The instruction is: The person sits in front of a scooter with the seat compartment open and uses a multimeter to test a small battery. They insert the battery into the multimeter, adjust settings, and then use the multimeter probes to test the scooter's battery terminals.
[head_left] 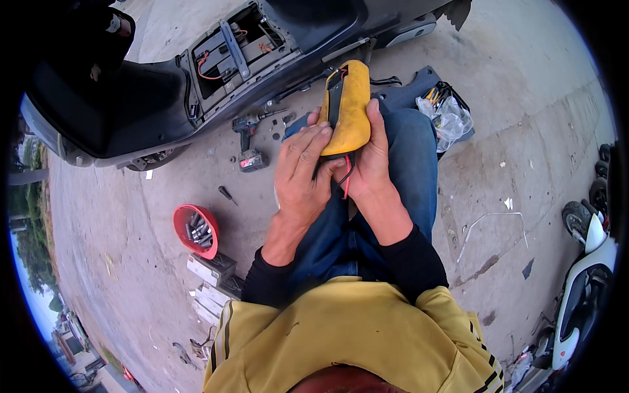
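A yellow handheld multimeter point(354, 112) is held up over my lap, tilted so that its dark side faces left. Red and black leads point(347, 175) hang from its lower end. My left hand point(303, 160) grips the lower left part, its fingers lying across the dark side. From the right and beneath, my right hand point(369, 164) cradles the case, with the thumb along its right edge. Just beyond the meter stands a dark scooter point(255, 98), whose open compartment point(239, 52) shows batteries and orange-red wires.
A cordless drill point(249, 141) lies beside the scooter, near a small black tool point(227, 194). To the left, a red bowl point(178, 226) of metal sockets stands by boxes point(204, 268). A clear plastic bag point(452, 124) lies right of my knee; a white scooter point(567, 314) stands far right.
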Available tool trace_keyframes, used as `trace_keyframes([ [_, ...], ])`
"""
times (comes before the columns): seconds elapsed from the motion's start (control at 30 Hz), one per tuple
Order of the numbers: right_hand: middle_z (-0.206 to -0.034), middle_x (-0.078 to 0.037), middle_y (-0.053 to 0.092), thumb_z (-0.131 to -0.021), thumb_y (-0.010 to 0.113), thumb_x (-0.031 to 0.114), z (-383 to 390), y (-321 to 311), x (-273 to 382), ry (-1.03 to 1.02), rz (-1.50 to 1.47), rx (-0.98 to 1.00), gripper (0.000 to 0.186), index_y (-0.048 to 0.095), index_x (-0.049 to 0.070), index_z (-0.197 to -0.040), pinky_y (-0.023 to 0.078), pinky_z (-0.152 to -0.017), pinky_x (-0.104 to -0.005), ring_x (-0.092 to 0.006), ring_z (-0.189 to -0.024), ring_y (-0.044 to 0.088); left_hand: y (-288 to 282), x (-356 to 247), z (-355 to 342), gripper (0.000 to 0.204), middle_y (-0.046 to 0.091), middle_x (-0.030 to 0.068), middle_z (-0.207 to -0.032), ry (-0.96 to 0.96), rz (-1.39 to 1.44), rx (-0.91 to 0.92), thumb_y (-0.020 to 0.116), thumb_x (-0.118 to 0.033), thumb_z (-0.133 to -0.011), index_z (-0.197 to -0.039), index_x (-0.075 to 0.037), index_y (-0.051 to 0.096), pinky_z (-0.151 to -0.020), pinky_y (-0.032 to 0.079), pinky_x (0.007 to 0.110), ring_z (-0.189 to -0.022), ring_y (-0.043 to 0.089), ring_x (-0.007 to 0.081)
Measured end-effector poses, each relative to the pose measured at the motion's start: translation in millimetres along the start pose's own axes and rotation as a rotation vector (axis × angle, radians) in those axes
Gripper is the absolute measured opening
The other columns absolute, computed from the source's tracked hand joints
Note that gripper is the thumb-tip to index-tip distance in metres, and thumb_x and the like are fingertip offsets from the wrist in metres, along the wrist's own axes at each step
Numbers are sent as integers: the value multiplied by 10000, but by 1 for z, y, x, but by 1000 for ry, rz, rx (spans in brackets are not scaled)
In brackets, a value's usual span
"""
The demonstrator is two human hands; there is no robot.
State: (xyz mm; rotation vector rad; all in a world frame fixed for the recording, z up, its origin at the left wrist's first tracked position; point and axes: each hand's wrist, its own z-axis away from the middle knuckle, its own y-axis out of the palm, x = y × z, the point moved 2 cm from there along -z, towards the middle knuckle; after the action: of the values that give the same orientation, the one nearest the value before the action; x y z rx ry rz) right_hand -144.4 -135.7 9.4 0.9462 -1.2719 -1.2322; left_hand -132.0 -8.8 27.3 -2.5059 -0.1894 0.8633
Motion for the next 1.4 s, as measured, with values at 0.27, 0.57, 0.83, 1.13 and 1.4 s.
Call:
trace_keyframes([
  [0.27, -1268, -112, 659, -944, 873, 285, -2, 5, 11, -98, 261, -2, 712, 466, 54, -1481, 604, -1004, -404, -258, -1162, 698, 10, -4, 10, 757, 610, 198, -1513, -399, 401, -120, 804, -206, -987, -1617, -1, 438, -1215, 425, 461, -1414, 565, 355],
  [0.57, -1345, -118, 633, -807, 990, 199, 1, 40, 54, -569, 753, -10, 1107, 295, 34, -1652, 585, -1052, -365, -204, -1202, 678, 33, -4, 45, 638, 724, 112, -1204, -822, 1024, 664, 808, -342, -1028, -1479, 24, 544, -1010, 535, 358, -1149, 679, 190],
  [0.83, -1380, -132, 603, -890, 936, 242, 1, 37, 79, -743, 1018, -55, 1074, 233, 19, -1670, 571, -1059, -346, -191, -1227, 658, 4, -12, -3, 791, 566, 176, -1420, -654, 674, 206, 799, -336, -1029, -1604, 25, 393, -1006, 563, 375, -1196, 649, 236],
  [1.13, -1541, -259, 538, -840, 949, 351, 20, 45, 34, -470, 1539, 108, 1121, 320, -53, -1675, 449, -1198, -453, -358, -1415, 571, -4, 17, -34, 680, 611, 177, -1485, -697, 1056, -46, 685, -264, -1094, -1625, 28, 376, -1177, 498, 458, -1395, 601, 300],
  [1.4, -1374, -164, 667, -928, 904, 303, 30, 34, 33, 119, 1308, 110, 850, 510, -81, -1576, 514, -1103, -335, -214, -1269, 645, -12, 34, 18, 461, 651, 145, -1467, -779, 1451, -384, 615, -198, -1127, -1525, -1, 493, -1176, 508, 508, -1361, 638, 318],
])
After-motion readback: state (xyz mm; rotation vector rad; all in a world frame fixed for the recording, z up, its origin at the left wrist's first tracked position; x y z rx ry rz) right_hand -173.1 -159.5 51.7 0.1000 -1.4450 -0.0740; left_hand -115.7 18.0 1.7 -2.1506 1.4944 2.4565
